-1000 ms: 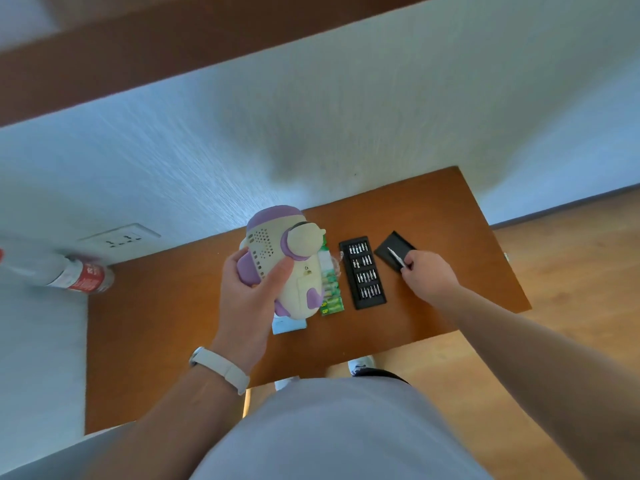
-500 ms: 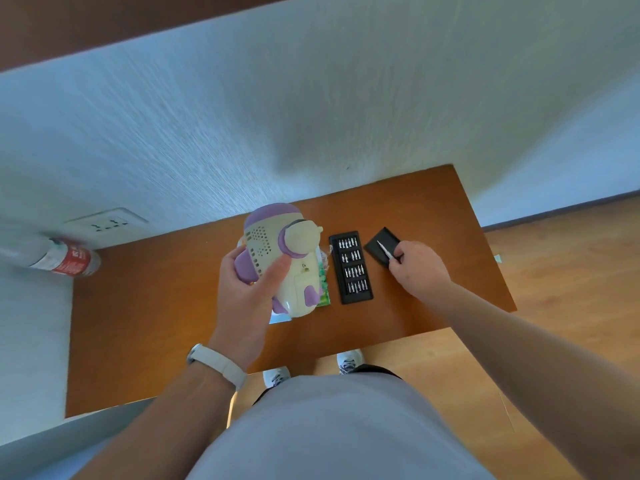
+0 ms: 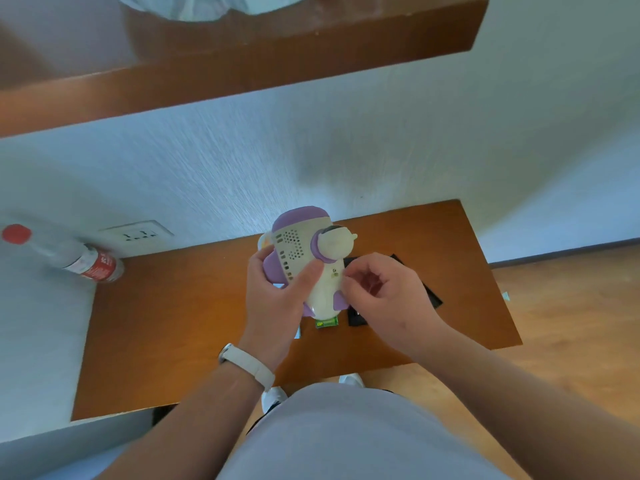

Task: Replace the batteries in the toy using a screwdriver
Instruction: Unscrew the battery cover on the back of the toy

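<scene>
Wooden table (image 3: 173,341) beneath toy (image 3: 294,244) — white wall (image 3: 242,161) behind.

The toy (image 3: 304,258) is cream with purple trim and a dotted grille, the table (image 3: 173,341) orange-brown, the battery pack (image 3: 326,322) green, the case (image 3: 356,318) black, and the clear bottle (image 3: 86,263) at the far left corner red-capped and red-labelled.
</scene>
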The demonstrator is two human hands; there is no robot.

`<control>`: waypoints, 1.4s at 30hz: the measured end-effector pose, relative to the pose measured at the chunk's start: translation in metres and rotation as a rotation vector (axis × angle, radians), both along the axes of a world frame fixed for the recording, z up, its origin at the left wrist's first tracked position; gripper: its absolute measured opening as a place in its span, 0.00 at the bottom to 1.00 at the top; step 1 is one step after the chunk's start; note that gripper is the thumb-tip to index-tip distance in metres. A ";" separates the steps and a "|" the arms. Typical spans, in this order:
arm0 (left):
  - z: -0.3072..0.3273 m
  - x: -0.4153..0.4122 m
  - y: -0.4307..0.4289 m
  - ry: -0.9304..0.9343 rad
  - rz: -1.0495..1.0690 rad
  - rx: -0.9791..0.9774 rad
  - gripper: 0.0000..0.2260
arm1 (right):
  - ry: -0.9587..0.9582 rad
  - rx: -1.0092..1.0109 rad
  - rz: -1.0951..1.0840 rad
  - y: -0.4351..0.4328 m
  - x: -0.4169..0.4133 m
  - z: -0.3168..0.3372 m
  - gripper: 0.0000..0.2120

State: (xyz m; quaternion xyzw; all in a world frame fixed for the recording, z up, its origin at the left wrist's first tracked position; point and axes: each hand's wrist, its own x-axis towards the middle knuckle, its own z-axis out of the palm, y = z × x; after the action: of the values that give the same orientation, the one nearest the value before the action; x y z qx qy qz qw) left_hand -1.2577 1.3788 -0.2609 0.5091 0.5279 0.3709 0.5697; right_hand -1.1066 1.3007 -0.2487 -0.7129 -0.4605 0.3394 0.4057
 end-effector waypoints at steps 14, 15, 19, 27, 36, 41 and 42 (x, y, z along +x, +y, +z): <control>0.011 0.000 -0.013 0.060 0.050 0.115 0.31 | 0.136 0.047 -0.142 0.009 -0.019 -0.001 0.03; 0.010 0.000 -0.013 0.055 0.047 0.114 0.32 | 0.125 0.041 -0.137 0.010 -0.020 -0.002 0.04; 0.008 0.000 -0.013 0.039 0.036 0.104 0.30 | 0.104 0.017 -0.136 0.013 -0.018 -0.003 0.03; -0.006 0.003 -0.011 0.055 0.010 0.078 0.26 | 0.053 -0.045 -0.146 0.015 -0.013 -0.007 0.04; -0.018 0.012 -0.010 0.064 -0.035 0.004 0.24 | 0.121 -0.046 -0.128 0.005 0.006 -0.013 0.04; -0.021 0.016 -0.008 0.029 -0.042 -0.082 0.24 | 0.033 -0.155 -0.170 -0.001 0.047 -0.061 0.04; -0.021 0.015 -0.009 0.025 -0.037 -0.092 0.25 | -0.024 -0.207 -0.180 -0.002 0.059 -0.078 0.03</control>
State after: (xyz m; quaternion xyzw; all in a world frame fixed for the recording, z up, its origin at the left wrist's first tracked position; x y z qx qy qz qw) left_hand -1.2422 1.3700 -0.2816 0.4967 0.5418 0.3295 0.5926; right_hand -1.0478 1.2988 -0.3271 -0.7934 -0.3619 0.3387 0.3532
